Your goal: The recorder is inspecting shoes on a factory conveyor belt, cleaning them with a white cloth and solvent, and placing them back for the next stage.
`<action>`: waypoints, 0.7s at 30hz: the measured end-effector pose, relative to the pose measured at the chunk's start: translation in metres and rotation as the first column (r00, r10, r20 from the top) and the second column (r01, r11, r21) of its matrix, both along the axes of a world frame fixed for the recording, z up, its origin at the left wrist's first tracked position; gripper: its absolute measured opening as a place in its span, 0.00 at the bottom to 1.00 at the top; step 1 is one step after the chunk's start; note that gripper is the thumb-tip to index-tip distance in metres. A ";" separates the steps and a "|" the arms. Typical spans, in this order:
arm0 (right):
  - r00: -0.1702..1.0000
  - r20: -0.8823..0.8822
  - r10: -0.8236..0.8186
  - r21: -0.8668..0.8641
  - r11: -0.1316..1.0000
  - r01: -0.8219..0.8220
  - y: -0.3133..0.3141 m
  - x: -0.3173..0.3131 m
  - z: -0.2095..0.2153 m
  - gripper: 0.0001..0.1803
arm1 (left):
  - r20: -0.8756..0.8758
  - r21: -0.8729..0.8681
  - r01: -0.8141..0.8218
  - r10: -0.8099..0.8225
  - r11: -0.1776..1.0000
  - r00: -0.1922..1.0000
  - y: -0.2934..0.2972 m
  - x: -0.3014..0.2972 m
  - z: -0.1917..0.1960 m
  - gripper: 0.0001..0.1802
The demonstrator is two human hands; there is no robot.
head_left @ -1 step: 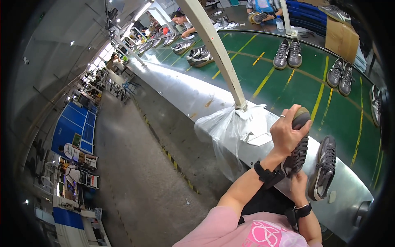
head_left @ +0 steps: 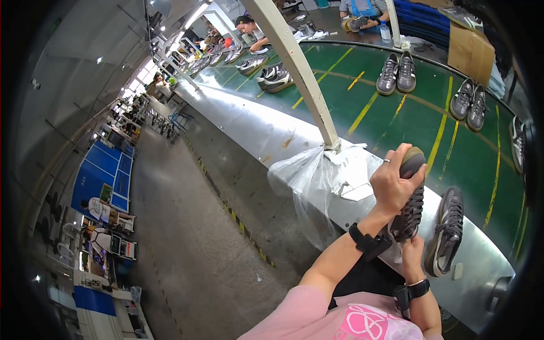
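Note:
My left hand [head_left: 391, 184] is wrapped round the toe end of a dark grey sneaker [head_left: 409, 214] with dark laces and a gum-coloured sole edge. The sneaker is tilted toe-up above the metal table edge. At its opening, close to the heel, is my right hand [head_left: 412, 258]. Those fingers look closed, partly hidden by the shoe, with a small pale bit beside them that I cannot make out. Just right of my hands, a matching sneaker [head_left: 447, 229] lies on the metal edge with its laces showing.
A green conveyor belt [head_left: 362, 116] with yellow lines carries a pair of sneakers [head_left: 396, 73], another pair [head_left: 469, 106] and several more. A white post [head_left: 294, 62] rises from the metal edge, a clear plastic bag [head_left: 306, 175] tied at its base. People work across the belt.
The held sneaker and my left hand have shifted very slightly left. My right hand and wrist have turned a little at the shoe's opening.

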State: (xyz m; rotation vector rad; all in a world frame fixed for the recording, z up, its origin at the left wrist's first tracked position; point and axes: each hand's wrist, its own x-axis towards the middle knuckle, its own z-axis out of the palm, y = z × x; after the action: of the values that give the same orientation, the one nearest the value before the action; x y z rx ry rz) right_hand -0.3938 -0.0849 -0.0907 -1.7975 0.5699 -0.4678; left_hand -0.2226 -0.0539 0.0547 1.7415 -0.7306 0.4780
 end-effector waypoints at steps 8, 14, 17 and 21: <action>0.993 -0.050 0.107 -0.484 0.867 -0.118 0.016 -0.011 0.027 0.18 | -0.065 -0.068 -0.054 0.049 0.996 0.997 0.012 0.018 -0.003 0.27; 0.993 -0.033 0.109 -0.506 0.855 -0.111 0.004 -0.009 0.025 0.19 | -0.020 -0.018 0.041 -0.041 0.999 0.999 0.001 0.017 -0.001 0.27; 0.999 0.051 0.015 -0.457 0.889 0.010 -0.005 -0.007 0.015 0.17 | -0.036 -0.042 0.009 -0.010 0.999 0.999 0.003 0.020 -0.001 0.27; 0.847 -0.496 0.192 -0.580 0.652 -0.488 -0.015 0.014 0.006 0.12 | -0.039 -0.020 0.072 -0.073 0.997 0.997 -0.002 0.015 -0.001 0.28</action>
State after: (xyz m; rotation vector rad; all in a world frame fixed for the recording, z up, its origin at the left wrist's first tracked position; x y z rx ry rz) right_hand -0.3801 -0.0998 -0.0851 -2.7081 0.2996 -0.0147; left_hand -0.2079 -0.0557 0.0532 1.6961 -0.7561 0.3988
